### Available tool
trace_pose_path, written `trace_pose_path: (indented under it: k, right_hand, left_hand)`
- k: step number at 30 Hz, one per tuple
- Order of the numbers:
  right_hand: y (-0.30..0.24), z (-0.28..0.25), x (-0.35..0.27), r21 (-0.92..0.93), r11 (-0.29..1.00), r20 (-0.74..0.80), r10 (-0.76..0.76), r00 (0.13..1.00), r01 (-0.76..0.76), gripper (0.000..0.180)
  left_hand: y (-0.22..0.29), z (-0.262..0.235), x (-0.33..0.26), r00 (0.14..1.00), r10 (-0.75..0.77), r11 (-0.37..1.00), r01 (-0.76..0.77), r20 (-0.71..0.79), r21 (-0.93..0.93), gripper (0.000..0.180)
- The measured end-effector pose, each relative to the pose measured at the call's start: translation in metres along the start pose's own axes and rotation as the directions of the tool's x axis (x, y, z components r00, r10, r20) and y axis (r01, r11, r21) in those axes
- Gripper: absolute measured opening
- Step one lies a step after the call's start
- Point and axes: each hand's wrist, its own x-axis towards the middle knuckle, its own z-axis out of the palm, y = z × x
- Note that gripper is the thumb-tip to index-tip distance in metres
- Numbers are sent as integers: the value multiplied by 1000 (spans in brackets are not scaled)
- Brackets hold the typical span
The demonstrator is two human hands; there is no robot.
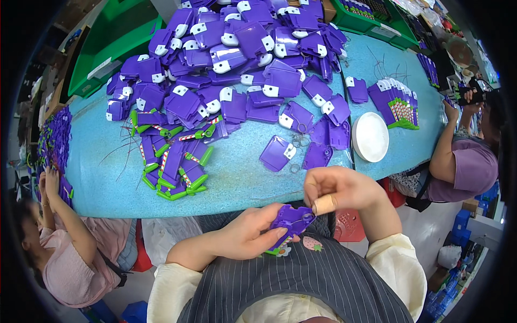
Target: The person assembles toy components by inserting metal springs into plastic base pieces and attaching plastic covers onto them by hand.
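My left hand (246, 234) grips a purple plastic casing (291, 219) just in front of my apron. The casing's hollow inner side faces up, and a bit of green and striped trim shows below it. My right hand (347, 188), with a tan wrap around one finger, is closed in a pinch at the casing's right corner. A thin metal piece shows at that corner; what the fingertips pinch is too small to make out. On the table just beyond lie open purple casing halves (318, 156), a purple-and-white casing (276, 154) and thin wire rings (299, 141).
A large heap of purple-and-white casings (242, 43) covers the table's far side. Purple pieces with green ends (175, 167) are piled at left. A white bowl (370, 137) stands at right beside fanned casings (396, 102). Green bins (102, 59) stand behind; co-workers sit at both sides.
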Motion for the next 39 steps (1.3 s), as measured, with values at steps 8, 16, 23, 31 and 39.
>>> trace_pose_path:
  k: [8, 16, 23, 31, 39]
  right_hand:
    - [18, 6, 14, 15, 999, 2, -38, 999, 38, 16]
    - [49, 40, 32, -435, 798, -358, -579, 733, 418, 24]
    - [52, 52, 46, -684, 635, -368, -725, 582, 359, 21]
    - [69, 74, 66, -300, 860, -594, -507, 624, 413, 13]
    - [33, 23, 49, -950, 272, -313, -815, 487, -156, 33]
  left_hand:
    - [10, -10, -9, 996, -85, 962, 77, 18, 264, 36]
    - [-19, 18, 2, 753, 232, 927, -363, -615, -95, 39]
    - [-35, 8, 4, 584, 648, 673, -137, -490, 727, 32]
    - [-46, 10, 6, 710, 353, 888, -460, -610, -22, 40]
    - [-34, -2, -26, 875, 121, 840, -342, -469, -421, 38]
